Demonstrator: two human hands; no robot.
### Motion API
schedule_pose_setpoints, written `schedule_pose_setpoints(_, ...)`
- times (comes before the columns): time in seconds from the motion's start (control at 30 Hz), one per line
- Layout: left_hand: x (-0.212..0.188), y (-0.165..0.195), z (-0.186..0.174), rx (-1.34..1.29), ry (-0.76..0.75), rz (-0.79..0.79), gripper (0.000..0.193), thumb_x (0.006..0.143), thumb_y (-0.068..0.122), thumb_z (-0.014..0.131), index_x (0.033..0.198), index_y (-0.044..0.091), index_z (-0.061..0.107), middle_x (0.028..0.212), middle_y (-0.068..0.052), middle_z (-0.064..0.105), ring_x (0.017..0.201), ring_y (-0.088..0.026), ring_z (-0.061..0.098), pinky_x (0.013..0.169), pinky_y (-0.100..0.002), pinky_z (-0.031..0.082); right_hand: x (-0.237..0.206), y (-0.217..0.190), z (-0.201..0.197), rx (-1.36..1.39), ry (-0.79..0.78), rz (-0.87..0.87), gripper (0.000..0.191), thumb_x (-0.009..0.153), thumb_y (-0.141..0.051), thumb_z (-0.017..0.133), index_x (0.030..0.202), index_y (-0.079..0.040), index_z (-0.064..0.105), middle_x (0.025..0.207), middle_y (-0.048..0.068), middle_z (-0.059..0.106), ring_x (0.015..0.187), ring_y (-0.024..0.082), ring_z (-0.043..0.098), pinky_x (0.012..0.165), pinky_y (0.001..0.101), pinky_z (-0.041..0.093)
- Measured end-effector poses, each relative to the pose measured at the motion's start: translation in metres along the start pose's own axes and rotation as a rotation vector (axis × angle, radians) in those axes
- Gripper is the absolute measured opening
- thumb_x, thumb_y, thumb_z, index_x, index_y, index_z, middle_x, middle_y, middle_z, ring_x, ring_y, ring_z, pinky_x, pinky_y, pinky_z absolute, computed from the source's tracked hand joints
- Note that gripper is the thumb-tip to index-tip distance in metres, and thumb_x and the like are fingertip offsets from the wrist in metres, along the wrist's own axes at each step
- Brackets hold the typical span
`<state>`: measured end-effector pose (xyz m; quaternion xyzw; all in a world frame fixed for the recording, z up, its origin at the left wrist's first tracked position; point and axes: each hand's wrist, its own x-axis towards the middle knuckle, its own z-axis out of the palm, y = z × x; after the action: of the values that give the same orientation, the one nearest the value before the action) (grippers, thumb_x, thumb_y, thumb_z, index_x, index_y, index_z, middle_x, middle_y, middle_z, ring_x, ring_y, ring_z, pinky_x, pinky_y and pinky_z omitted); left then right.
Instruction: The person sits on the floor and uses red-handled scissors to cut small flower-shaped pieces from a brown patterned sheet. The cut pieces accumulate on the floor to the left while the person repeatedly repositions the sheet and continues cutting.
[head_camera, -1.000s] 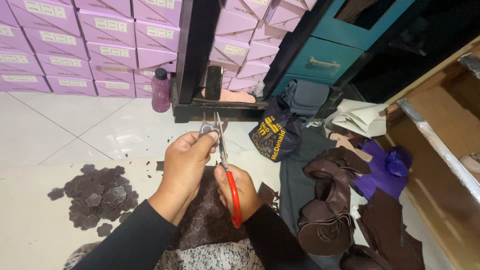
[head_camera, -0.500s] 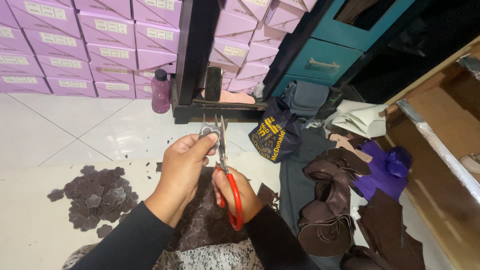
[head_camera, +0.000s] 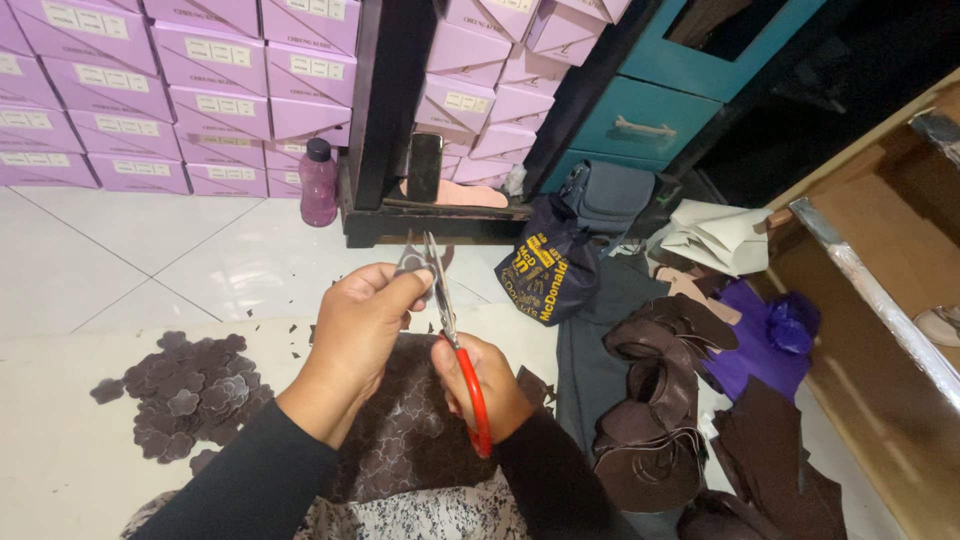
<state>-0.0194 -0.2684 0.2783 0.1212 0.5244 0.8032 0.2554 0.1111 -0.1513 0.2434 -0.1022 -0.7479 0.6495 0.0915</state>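
Little has shifted since the earlier frames: the small grey-brown flower-shaped leather piece (head_camera: 412, 265) is being turned slightly, the blades kept at its edge. It is being pinched at frame centre by the left hand (head_camera: 362, 325), fingers clamped on it, likely so the outline is presented to the cut. The red-handled steel scissors (head_camera: 455, 350) are being gripped by the right hand (head_camera: 490, 385), fingers closed through the loops. The brown patterned leather sheet (head_camera: 420, 430) is being kept underneath. Finished dark flower cut-outs (head_camera: 185, 385) are being piled at lower left.
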Motion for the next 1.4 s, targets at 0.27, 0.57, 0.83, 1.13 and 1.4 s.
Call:
schedule_pose_setpoints(0.27, -0.001, 0.003, -0.001, -0.006, -0.012, 0.004, 0.015, 0.088, 0.014, 0.073, 0.081, 0.001, 0.070, 0.072, -0.001, 0.066, 0.061, -0.007, 0.051, 0.056, -0.023, 0.039, -0.001, -0.002, -0.002, 0.077, -0.015, 0.048, 0.042, 0.106, -0.043, 0.053, 0.083, -0.008, 0.049, 0.061, -0.004, 0.043, 0.047, 0.007, 0.040, 0.044, 0.0238, 0.034)
schedule_pose_setpoints(0.57, 0.008, 0.009, -0.018, 0.140, -0.139, 0.033, 0.010, 0.085, 0.010, 0.073, 0.085, 0.000, 0.073, 0.076, -0.002, 0.071, 0.066, -0.007, 0.060, 0.061, -0.021, 0.046, -0.001, 0.000, -0.013, 0.048, -0.047, 0.103, 0.036, 0.102, -0.042, 0.058, 0.085, -0.011, 0.054, 0.058, -0.006, 0.043, 0.047, 0.006, 0.038, 0.043, 0.0241, 0.031)
schedule_pose_setpoints(0.83, 0.008, 0.004, -0.007, 0.069, -0.117, 0.036, 0.012, 0.090, 0.013, 0.071, 0.097, 0.004, 0.075, 0.082, -0.001, 0.070, 0.069, -0.007, 0.056, 0.062, -0.023, 0.044, 0.001, 0.003, -0.008, -0.053, 0.037, 0.037, 0.039, 0.103, -0.043, 0.058, 0.085, -0.009, 0.055, 0.061, -0.006, 0.042, 0.050, 0.005, 0.037, 0.045, 0.0240, 0.029)
schedule_pose_setpoints(1.13, 0.012, -0.004, -0.008, 0.117, -0.196, 0.099, 0.013, 0.092, 0.014, 0.068, 0.091, 0.002, 0.073, 0.080, -0.003, 0.073, 0.068, -0.007, 0.060, 0.063, -0.024, 0.049, -0.003, -0.008, -0.009, -0.043, -0.049, 0.059, 0.040, 0.104, -0.044, 0.052, 0.090, -0.007, 0.055, 0.064, -0.002, 0.050, 0.054, 0.007, 0.048, 0.051, 0.0240, 0.040)
schedule_pose_setpoints(1.4, 0.014, -0.006, -0.012, 0.187, -0.163, 0.082, 0.015, 0.091, 0.015, 0.069, 0.092, 0.001, 0.073, 0.078, -0.002, 0.071, 0.066, -0.007, 0.057, 0.061, -0.022, 0.047, -0.002, 0.000, -0.008, 0.031, -0.015, 0.094, 0.040, 0.102, -0.045, 0.057, 0.084, -0.010, 0.052, 0.058, -0.005, 0.043, 0.048, 0.006, 0.040, 0.044, 0.0243, 0.032)
